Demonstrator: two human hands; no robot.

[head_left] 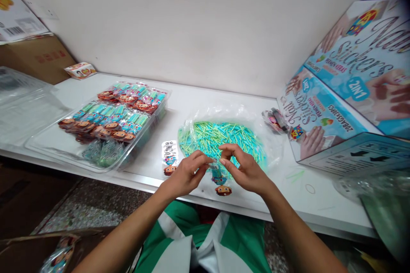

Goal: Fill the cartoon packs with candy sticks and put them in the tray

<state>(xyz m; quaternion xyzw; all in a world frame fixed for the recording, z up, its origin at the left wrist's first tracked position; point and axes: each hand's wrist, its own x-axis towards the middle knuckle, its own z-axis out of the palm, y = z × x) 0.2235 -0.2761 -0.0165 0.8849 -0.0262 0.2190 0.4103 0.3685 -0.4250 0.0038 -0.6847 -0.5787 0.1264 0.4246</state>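
Note:
A small clear packet (218, 178) with a brown-haired cartoon character printed at its bottom hangs near the table's front edge. My left hand (192, 171) pinches it by the top edge, thumb against forefinger. My right hand (243, 169) is just to the right of the packet's top, thumb and forefinger apart. Right behind both hands is a pile of thin green and blue sticks (224, 132) on a clear plastic bag (272, 149). To the left of my left hand, a flat printed packet (169, 158) lies on the table.
A clear plastic tray (128, 164) on the left holds rows of filled packets (112, 119). Large Nail Stickers boxes (352, 72) stand at the right. Beside them are dark small packets (274, 120), a rubber band (310, 189) and loose green sticks (295, 175). A brown carton (35, 57) stands far left.

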